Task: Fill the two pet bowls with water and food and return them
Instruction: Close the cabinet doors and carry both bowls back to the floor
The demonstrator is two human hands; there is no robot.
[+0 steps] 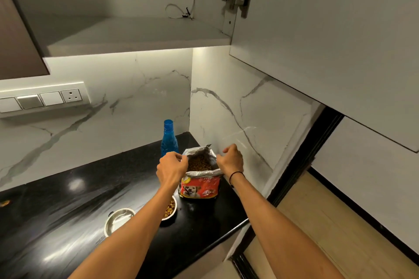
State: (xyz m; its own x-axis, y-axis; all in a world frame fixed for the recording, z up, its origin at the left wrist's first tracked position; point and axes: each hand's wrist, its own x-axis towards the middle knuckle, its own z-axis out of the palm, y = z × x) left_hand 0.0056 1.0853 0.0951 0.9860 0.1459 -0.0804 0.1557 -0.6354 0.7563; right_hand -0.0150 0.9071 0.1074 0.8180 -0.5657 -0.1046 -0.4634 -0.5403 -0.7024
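Bowls: steel bowl [118,219] and kibble bowl [170,209] are sitting just before the food bag [199,186].
Hands: my left hand [171,166] and right hand [231,158] are pinching its open rim, fingers clamped.

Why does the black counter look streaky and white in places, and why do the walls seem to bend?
Head view: the polished black countertop mirrors the light strip under the cabinet, giving white glare streaks; the wide-angle lens bows straight edges near the frame's borders; the steel bowl also glints, while the puppy food bag between both hands stays readable.
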